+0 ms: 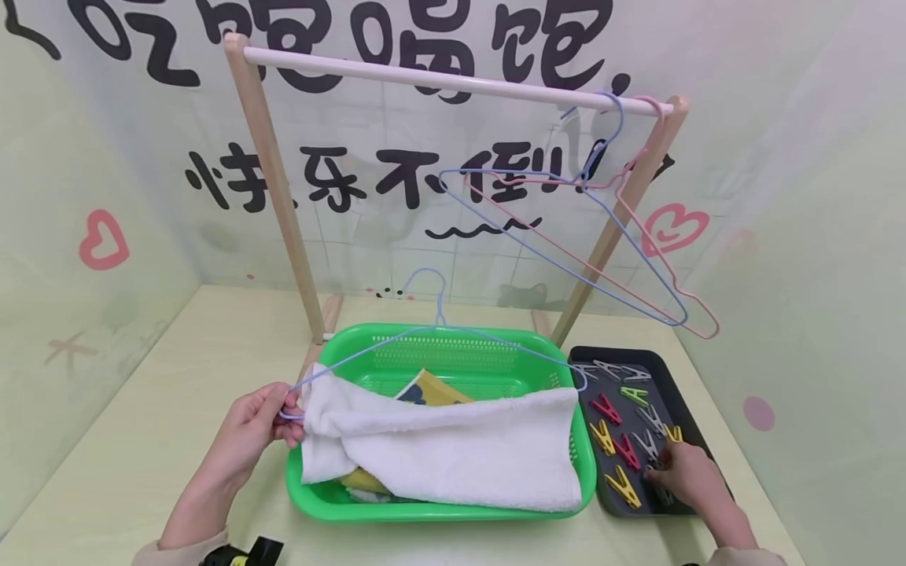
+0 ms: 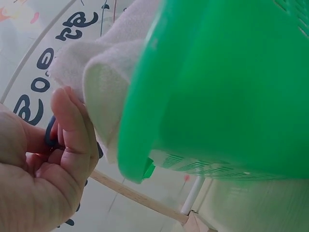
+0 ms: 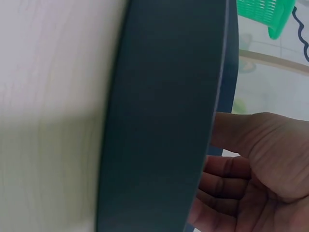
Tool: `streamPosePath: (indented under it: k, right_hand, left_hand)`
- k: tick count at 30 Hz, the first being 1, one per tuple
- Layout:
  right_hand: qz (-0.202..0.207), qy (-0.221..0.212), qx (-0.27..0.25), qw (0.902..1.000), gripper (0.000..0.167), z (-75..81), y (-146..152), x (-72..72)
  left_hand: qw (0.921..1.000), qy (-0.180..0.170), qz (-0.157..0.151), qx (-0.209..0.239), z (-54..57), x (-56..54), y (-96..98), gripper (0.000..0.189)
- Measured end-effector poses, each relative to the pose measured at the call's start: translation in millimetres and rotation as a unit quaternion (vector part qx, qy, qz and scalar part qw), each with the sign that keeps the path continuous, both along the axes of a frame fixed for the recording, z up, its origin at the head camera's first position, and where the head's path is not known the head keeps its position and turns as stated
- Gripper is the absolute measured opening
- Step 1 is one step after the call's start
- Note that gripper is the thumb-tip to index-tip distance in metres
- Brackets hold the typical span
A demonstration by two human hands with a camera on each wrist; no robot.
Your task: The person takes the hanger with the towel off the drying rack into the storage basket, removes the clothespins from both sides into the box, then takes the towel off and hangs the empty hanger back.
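My left hand (image 1: 256,424) grips the left corner of a blue clothes hanger (image 1: 440,314). A white towel (image 1: 467,452) is draped over the hanger's lower part, above a green basket (image 1: 425,512). In the left wrist view, curled fingers hold the dark-looking hanger end (image 2: 50,131) beside the towel (image 2: 108,92). My right hand (image 1: 690,475) reaches into a black tray (image 1: 654,365) among clothespins, with a grey clothespin (image 1: 647,445) close to its fingers. From the right wrist, the tray wall (image 3: 164,116) hides those fingertips, so whether they pinch a clothespin is unclear.
Behind the basket stands a rack with a white rail (image 1: 425,76) and wooden posts. A blue hanger (image 1: 559,257) and a pink hanger (image 1: 697,310) hang at its right end. Yellow patterned cloth (image 1: 435,391) lies in the basket. Several colored clothespins (image 1: 623,487) fill the tray.
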State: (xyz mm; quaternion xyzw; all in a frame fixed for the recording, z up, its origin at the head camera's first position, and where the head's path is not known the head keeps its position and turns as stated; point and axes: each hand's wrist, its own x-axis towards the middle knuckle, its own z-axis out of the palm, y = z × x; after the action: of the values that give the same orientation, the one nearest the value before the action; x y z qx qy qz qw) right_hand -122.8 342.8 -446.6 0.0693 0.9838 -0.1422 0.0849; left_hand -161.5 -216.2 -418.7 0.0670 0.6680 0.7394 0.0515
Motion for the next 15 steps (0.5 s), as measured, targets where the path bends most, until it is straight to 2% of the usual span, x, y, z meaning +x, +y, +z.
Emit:
streamPosePath:
  k: [5, 15]
  right_hand:
    - [-0.013, -0.001, 0.008, 0.9999, 0.029, -1.3, -2.3, 1.8]
    - [-0.026, -0.015, -0.007, 0.9995, 0.03, -6.8, -6.3, 5.6]
  left_hand:
    - [1.0, -0.003, 0.008, 0.004, 1.5, -0.6, 1.9, 0.032]
    - [0.9998, 0.0, 0.018, 0.012, 1.8, -0.1, 2.5, 0.032]
